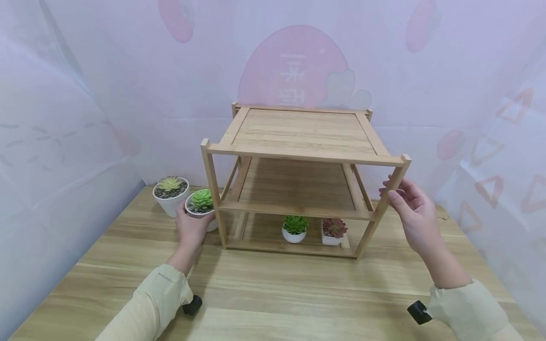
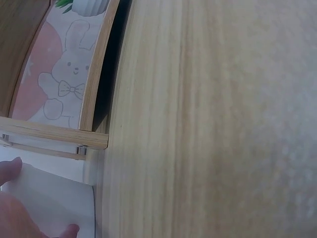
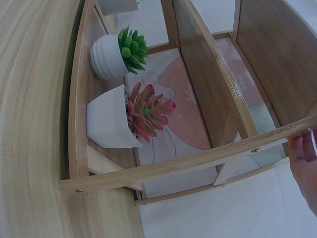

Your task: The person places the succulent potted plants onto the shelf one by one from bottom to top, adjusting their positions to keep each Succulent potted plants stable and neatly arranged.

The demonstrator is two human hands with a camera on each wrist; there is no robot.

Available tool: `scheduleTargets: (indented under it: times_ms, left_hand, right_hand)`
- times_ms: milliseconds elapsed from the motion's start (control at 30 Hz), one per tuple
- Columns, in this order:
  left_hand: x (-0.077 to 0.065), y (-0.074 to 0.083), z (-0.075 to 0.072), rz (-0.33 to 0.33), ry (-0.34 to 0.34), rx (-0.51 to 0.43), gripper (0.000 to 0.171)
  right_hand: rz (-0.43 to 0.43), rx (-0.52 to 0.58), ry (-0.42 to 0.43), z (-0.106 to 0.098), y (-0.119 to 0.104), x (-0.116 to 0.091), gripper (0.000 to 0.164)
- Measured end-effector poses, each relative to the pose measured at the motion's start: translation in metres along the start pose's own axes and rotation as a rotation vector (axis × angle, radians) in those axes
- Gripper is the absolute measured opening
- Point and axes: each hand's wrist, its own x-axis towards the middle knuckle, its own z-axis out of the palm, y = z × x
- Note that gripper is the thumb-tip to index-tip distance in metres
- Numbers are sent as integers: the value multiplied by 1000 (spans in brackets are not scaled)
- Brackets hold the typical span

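My left hand [image 1: 192, 229] grips a white pot [image 2: 54, 201] holding a bright green succulent [image 1: 202, 199], just left of the shelf's front left post. A three-tier wooden shelf [image 1: 298, 132] stands in the middle of the table. Its front right post is held by my right hand [image 1: 415, 215], thumb in front and fingertips behind; the right wrist view catches part of that hand [image 3: 304, 168]. On the bottom tier are a green succulent in a small round white pot [image 1: 294, 235] and a reddish succulent in a squarish white pot [image 3: 111, 119].
Another white pot [image 1: 172, 203] with a pale green succulent stands at the back left, close to the held pot. Printed cloth [image 1: 192, 90] hangs behind and at both sides. The wood-grain table [image 1: 290, 293] extends in front of the shelf.
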Motion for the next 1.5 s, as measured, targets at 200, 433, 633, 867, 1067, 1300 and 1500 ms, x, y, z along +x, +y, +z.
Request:
scheduleTargets:
  times_ms: [200, 433, 633, 867, 1067, 1300, 1500]
  left_hand:
    - [0, -1, 0, 10, 12, -17, 94]
    - [0, -1, -1, 15, 10, -18, 94]
    - [2, 4, -5, -5, -15, -46, 98]
    - [5, 13, -14, 19, -46, -38, 96]
    - [4, 19, -21, -2, -62, -4, 99]
    - [3, 25, -27, -2, -95, 6, 103]
    - [1, 30, -33, 4, -99, -4, 103]
  right_hand:
    - [-8, 17, -1, 1, 1, 0, 33]
    - [-6, 16, 2, 1, 1, 1, 32]
    - [-2, 21, 1, 1, 0, 0, 32]
    - [-3, 6, -3, 0, -1, 1, 33]
    - [2, 12, -6, 0, -1, 1, 33]
    - [1, 23, -6, 1, 0, 1, 33]
    - [1, 24, -3, 1, -1, 1, 32]
